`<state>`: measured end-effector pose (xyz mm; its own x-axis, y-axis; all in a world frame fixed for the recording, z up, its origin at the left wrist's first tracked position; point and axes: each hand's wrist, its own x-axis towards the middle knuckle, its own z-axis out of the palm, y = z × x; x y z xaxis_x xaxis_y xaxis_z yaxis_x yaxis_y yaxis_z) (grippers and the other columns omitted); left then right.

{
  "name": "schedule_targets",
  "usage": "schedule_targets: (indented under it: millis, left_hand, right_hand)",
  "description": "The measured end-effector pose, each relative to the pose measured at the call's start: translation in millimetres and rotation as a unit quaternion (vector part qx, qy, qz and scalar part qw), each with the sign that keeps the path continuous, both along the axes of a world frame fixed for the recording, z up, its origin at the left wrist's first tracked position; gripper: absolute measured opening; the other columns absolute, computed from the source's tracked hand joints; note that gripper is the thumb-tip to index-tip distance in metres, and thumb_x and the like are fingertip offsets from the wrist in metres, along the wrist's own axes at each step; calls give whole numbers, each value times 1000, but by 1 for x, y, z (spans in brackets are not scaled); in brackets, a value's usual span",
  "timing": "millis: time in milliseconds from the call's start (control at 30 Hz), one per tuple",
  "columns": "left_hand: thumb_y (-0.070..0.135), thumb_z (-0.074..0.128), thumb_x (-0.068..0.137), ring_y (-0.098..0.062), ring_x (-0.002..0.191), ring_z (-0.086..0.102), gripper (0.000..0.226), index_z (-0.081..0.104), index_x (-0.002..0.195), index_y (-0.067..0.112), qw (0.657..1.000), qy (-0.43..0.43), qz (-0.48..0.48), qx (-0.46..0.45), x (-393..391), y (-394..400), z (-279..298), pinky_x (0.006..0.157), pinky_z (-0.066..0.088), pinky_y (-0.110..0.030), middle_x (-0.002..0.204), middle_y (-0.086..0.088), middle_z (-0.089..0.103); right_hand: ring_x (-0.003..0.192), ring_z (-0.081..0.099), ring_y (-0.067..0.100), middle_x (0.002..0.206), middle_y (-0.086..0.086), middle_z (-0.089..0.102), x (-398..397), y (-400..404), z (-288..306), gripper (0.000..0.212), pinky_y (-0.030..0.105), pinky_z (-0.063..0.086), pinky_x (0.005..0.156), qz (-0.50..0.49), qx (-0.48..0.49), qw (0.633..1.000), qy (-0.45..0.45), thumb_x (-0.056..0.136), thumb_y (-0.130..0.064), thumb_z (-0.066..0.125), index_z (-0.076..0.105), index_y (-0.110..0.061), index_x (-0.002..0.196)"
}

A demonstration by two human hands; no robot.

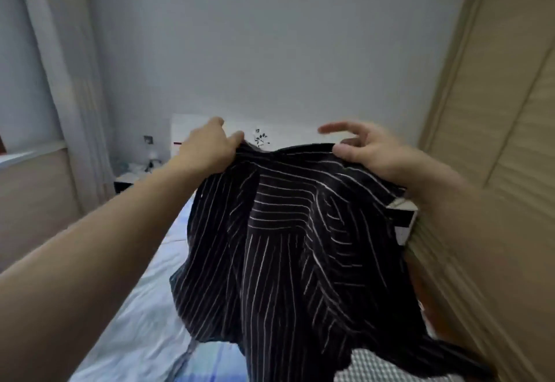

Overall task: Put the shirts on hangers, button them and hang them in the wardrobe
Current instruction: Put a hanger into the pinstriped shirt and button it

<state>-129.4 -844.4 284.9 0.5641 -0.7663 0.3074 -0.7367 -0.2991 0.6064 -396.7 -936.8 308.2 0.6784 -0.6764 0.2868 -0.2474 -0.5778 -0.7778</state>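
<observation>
1. The upper edge of a black pinstriped shirt (294,231) is pinched by the left hand (207,149), thumb on the near side of the cloth.
2. The opposite part of that edge is pressed by the thumb of the right hand (378,156); its fingers (336,127) are spread and blurred, so the right grip cannot be told for certain.
3. The shirt is held up in the air above the bed (144,306), its body hanging down.
4. A checked garment (387,366) is seen below the shirt.
5. A wardrobe door (492,111) stands at the right, a nightstand (129,179) and curtain (66,81) at the left.
</observation>
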Motion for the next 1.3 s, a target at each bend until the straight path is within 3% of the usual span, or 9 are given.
schedule_targets:
  millis: [100,233,400,667,900,1033,1100,1200,1300]
  left_hand:
    - [62,46,100,-23,71,67,59,58,119,7,868,442,-212,78,-67,-21,-48,68,61,-37,84,-11,68]
    - [63,55,92,-23,82,60,54,62,106,11,762,521,-323,210,-97,-47,-111,78,57,-38,89,-9,59]
    - [5,57,66,-28,78,60,30,64,94,-3,801,457,-299,244,-90,-41,-148,68,50,-31,89,-21,61]
    - [10,52,105,-18,75,56,17,63,95,3,926,235,-250,158,-60,14,-100,69,45,-30,82,-9,60]
    - [24,64,95,-12,76,63,8,70,90,24,927,177,-331,29,-28,96,-23,67,52,-22,82,1,68]
    - [21,79,87,-4,76,67,15,68,91,30,942,-4,-304,143,13,139,-26,69,52,-19,84,11,70]
    - [18,78,88,-3,76,65,19,65,87,32,943,-84,-295,128,29,158,-36,69,48,-19,82,15,68]
    - [11,77,87,-4,76,65,23,66,84,32,956,-97,-277,11,50,187,-48,69,48,-19,80,18,67]
    - [10,79,85,-5,73,66,18,71,84,26,953,-63,-294,-34,64,219,-47,71,51,-22,77,15,69]
  right_hand:
    - [79,72,15,84,-3,77,-4,-13,-59,17,34,56,79,-46,-6,999,1,98,-13,64,73,-27,93]
    - [79,65,10,80,-9,70,8,4,-130,8,28,49,77,-50,-106,990,82,91,-19,71,71,-25,85]
    - [94,69,8,106,-2,74,-3,31,-166,21,25,51,86,121,16,988,91,94,-11,67,67,-26,109]
    - [138,45,3,146,-17,54,3,-49,-177,56,31,38,117,211,138,954,163,92,-27,74,54,-47,140]
    - [95,71,16,95,1,74,42,3,-174,17,31,56,87,255,156,938,173,86,-1,73,72,-14,96]
    - [85,72,20,87,4,73,33,36,-141,19,29,55,79,257,200,931,164,90,-1,70,76,-18,83]
    - [93,69,28,98,14,70,29,60,-136,11,36,54,84,299,273,906,126,90,-6,71,73,-5,100]
    - [113,57,39,123,30,56,27,102,-146,65,45,50,96,328,389,857,80,87,-18,76,45,16,132]
    - [117,61,41,127,33,61,29,150,-150,43,48,52,98,219,346,907,97,92,-8,69,56,5,131]
